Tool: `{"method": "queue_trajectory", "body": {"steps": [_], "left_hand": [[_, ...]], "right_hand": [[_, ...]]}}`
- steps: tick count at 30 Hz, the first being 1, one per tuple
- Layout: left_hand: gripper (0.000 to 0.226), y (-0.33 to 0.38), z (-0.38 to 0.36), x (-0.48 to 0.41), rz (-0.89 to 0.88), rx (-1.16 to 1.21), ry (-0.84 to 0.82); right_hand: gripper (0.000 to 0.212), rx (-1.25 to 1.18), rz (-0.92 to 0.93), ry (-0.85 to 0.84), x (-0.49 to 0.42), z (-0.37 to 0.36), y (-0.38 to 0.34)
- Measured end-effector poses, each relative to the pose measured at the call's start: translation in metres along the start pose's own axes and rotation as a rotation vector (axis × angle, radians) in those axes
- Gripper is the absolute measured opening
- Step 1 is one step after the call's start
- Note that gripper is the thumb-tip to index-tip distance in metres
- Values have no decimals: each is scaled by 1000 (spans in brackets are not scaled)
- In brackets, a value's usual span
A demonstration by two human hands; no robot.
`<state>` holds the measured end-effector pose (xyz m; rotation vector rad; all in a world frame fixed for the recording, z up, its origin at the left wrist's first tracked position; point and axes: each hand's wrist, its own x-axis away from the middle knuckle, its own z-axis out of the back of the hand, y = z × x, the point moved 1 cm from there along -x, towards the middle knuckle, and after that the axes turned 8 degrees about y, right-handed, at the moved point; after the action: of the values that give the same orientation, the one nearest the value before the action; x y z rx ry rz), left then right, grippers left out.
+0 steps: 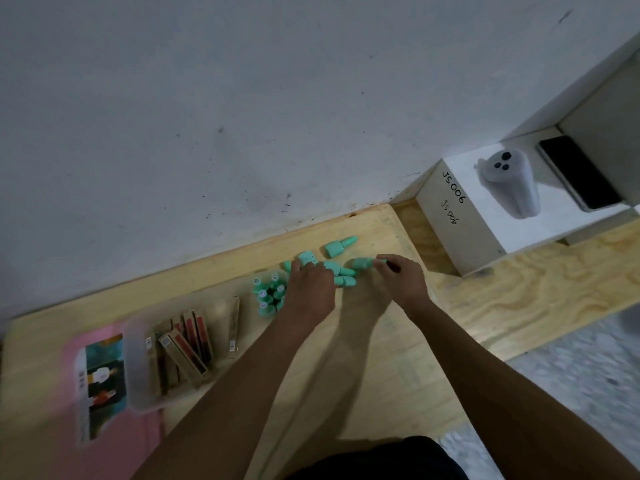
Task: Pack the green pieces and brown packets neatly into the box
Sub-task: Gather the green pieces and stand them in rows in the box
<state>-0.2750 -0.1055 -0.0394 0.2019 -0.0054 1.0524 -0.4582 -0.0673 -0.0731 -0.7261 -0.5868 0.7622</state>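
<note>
With the right hand pinched on one green piece and the left hand closed over others, loose pieces between them should be gathered upright before the box, left of both, is filled.

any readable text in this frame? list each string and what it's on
"JS 006": handwritten in black on the side of the white box, larger upper line.
"JS 006": same side, written again below, smaller and fainter.
Round stickers on the caps of the upright green pieces: too small to read.
Labels on the ends of the brown packets: blurred.
Print on the pink card: blurred.
</note>
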Motion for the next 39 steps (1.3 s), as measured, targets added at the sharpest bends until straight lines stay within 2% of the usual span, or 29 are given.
{"method": "queue_trajectory", "body": {"steps": [3,6,9,12,18,25,28,33,39], "left_hand": [[30,-7,15,11,113,273,109],[27,-16,32,30,218,566,265],[25,-26,46,51,263,646,376],[23,-41,52,72,286,702,470],[3,-66,62,114,304,800,622],[9,-86,54,141,470,833,685],[13,-93,46,144,519,829,660],[15,-93,35,142,540,815,584],[21,-89,13,131,535,752,473]], "right_hand": [[27,-249,-138,89,21,11,-4],[29,-423,-199,119,45,19,-13],[27,-498,-160,104,65,20,-24],[29,-477,-54,47,80,16,-34],[33,-272,278,-134,111,-1,-67],[27,78,690,-232,131,-43,-82],[27,293,765,-240,130,-56,-82],[27,595,851,-125,129,-72,-83],[26,688,844,-57,128,-78,-79]]}}
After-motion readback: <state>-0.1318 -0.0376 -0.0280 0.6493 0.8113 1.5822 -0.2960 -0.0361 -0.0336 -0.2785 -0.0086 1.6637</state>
